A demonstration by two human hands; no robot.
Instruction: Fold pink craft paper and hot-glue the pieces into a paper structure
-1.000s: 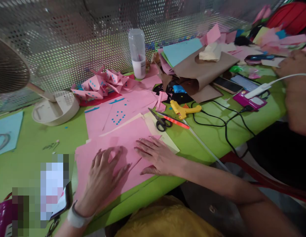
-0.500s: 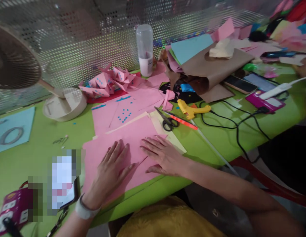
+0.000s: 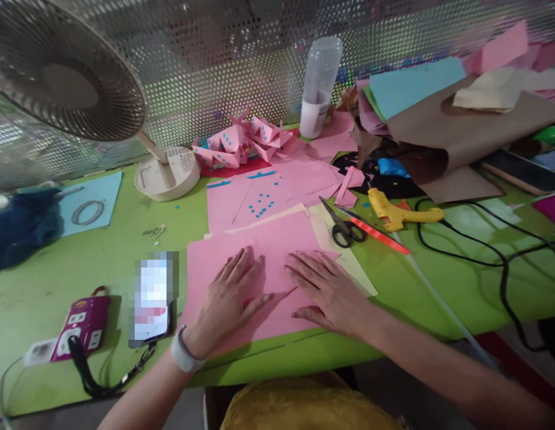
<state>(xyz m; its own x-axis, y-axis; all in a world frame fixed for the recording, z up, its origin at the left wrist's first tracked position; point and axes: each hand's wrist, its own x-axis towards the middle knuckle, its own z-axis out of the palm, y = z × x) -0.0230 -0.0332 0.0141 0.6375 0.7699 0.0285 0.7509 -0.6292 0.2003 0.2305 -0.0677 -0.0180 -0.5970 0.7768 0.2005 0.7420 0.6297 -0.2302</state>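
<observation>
My left hand (image 3: pixel 230 298) lies flat on a pink sheet of paper (image 3: pixel 255 242), fingers stretched out and a pale band on its wrist. My right hand (image 3: pixel 324 289) rests palm down on the same sheet, a little to the right, fingers apart. Between the hands a dark slanting line shows on the pink paper. Just beyond my right hand lie black-handled scissors (image 3: pixel 344 230), a red-orange pen-like tool (image 3: pixel 378 234) and a yellow glue gun (image 3: pixel 394 209). A cream sheet (image 3: pixel 349 269) sticks out from under the pink one.
Folded pink paper shapes (image 3: pixel 241 143) sit at the back by a clear bottle (image 3: pixel 320 89). A fan (image 3: pixel 167 173) stands back left. A phone (image 3: pixel 154 304) and a purple power strip (image 3: pixel 83 322) lie left. Brown paper (image 3: pixel 474 131) and black cables (image 3: pixel 465 251) occupy the right side.
The view has swung left, so the table's things appear farther right and more of the left side shows. Both hands stay flat on the pink sheet in nearly the same places.
</observation>
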